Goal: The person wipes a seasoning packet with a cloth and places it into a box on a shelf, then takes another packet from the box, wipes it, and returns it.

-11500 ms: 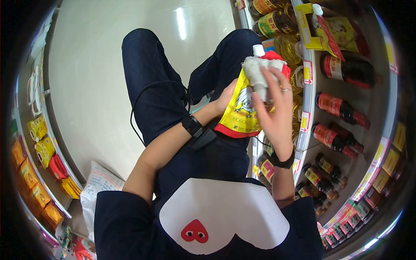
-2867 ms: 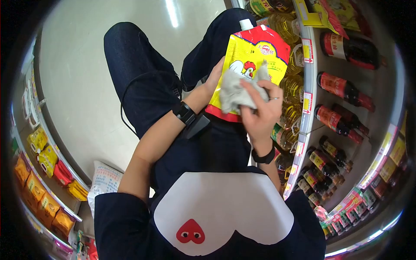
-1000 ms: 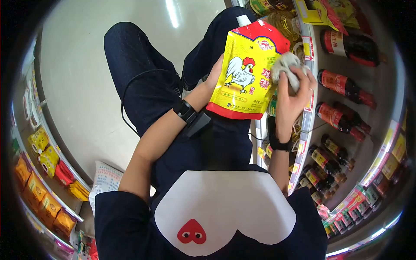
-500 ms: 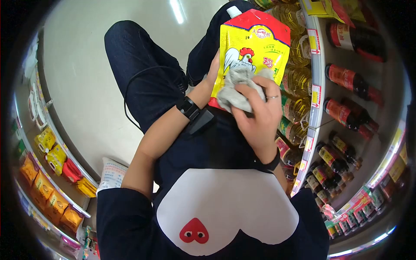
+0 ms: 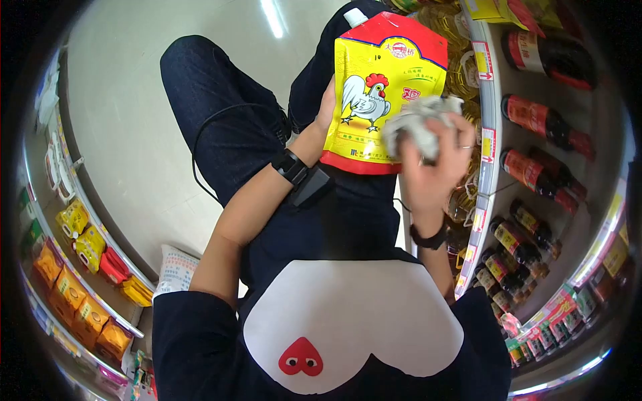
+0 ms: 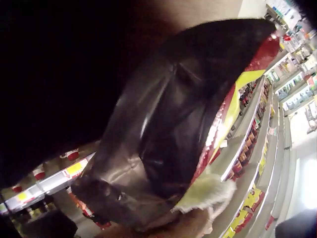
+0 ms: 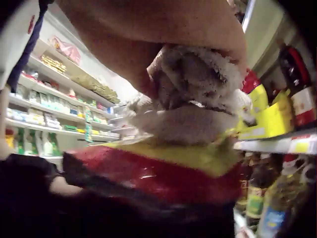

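Note:
A yellow and red chicken bouillon pouch (image 5: 364,107) with a white spout cap and a printed rooster stands tilted over the lap in the head view. My left hand (image 5: 325,110) holds it at its left edge, with the fingers hidden behind. The pouch's dark underside (image 6: 163,124) fills the left wrist view. My right hand (image 5: 438,167) grips a crumpled greyish-white cloth (image 5: 421,123), which overlaps the lower right of the pouch's printed front. In the right wrist view the bunched cloth (image 7: 188,124) sits close over the red and yellow pouch end (image 7: 148,171).
A shelf rail (image 5: 491,120) runs close along the right, with soy sauce bottles (image 5: 545,123) above it and cooking oil bottles (image 5: 461,73) below. Yellow and orange packets (image 5: 73,294) line the left shelves. A white printed sack (image 5: 175,271) leans behind the left arm.
The right hand and cloth went from the pouch's right edge to its lower front, then slid back rightwards, uncovering the rooster. The pouch shifted slightly left and up in view; the left hand keeps holding it.

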The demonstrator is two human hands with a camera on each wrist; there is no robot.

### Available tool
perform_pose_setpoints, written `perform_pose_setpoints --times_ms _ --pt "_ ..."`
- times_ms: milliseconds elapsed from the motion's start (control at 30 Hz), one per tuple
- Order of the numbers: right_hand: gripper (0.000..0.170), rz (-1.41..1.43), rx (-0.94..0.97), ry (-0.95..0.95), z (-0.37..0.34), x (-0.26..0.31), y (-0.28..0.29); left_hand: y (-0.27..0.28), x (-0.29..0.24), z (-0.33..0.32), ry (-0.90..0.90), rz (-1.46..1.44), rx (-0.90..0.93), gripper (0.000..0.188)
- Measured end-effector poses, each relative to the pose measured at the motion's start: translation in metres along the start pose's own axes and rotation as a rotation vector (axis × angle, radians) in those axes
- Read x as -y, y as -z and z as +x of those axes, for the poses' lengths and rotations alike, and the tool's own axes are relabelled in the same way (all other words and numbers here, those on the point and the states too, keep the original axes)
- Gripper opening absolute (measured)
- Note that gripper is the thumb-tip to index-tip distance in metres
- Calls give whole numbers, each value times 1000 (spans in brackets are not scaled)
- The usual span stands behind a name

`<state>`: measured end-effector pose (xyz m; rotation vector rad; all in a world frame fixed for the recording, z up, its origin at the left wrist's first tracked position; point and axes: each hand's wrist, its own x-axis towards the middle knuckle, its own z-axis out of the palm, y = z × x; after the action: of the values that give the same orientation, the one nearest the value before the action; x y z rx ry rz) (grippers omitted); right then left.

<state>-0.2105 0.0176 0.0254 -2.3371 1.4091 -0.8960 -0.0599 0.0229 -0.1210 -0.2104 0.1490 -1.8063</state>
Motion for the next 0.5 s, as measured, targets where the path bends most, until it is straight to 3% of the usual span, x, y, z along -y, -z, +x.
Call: perform_pose_setpoints --times_ms 67,100,200,267,333,367,433,500 --pt "39 40 208 118 -10 27 -7 0 -1 0 -63 186 -141 63" --pt "42 47 304 149 -13 37 -14 -11 7 1 -63 77 -110 63" --pt "42 -91 311 159 -20 36 -21 -4 3 -1 -43 43 -57 62" --pt "37 -67 248 144 -18 25 -15 1 3 -2 -77 27 -113 61" --pt "31 -17 159 63 -14 9 -8 -22 5 2 -114 498 -470 68" --pt "31 -21 155 66 -14 0 -7 17 -2 0 -45 -52 -30 68" --pt "27 33 32 -69 -15 -10 -5 14 0 3 -31 -83 5 68" --pt "27 11 11 -24 -19 0 -4 3 0 1 -28 18 -51 63"
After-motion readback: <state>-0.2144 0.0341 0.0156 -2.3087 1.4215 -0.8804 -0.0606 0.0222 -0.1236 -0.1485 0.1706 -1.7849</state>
